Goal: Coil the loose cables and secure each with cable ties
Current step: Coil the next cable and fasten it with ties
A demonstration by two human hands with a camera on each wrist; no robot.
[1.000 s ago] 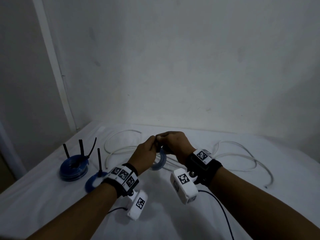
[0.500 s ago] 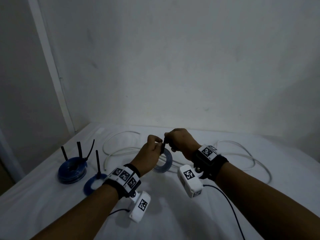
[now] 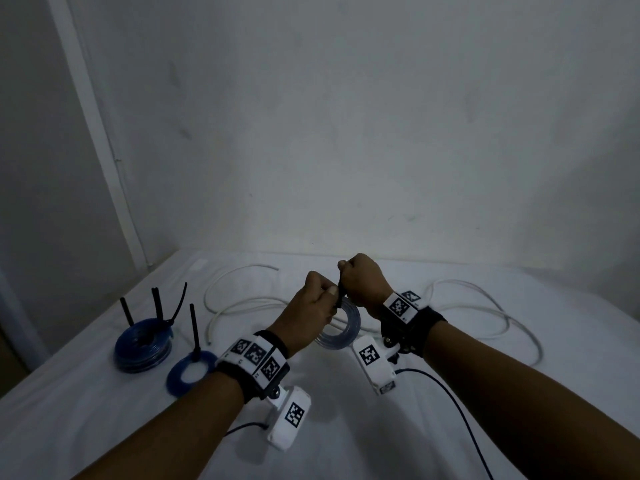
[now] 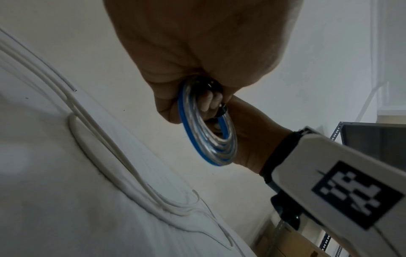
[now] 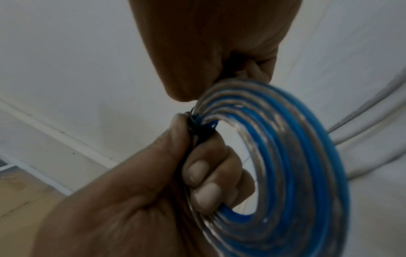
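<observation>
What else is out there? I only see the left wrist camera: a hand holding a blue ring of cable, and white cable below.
Observer: Two more coils lie left of the left hand: a thick blue coil and a small blue coil.
Operator: Are they tied?
Observer: Black ties stick up from them, three on the thick one and one on the small one.
Operator: What's the other hand doing?
Observer: The right hand pinches the black tie by its tail, just above the held coil.
</observation>
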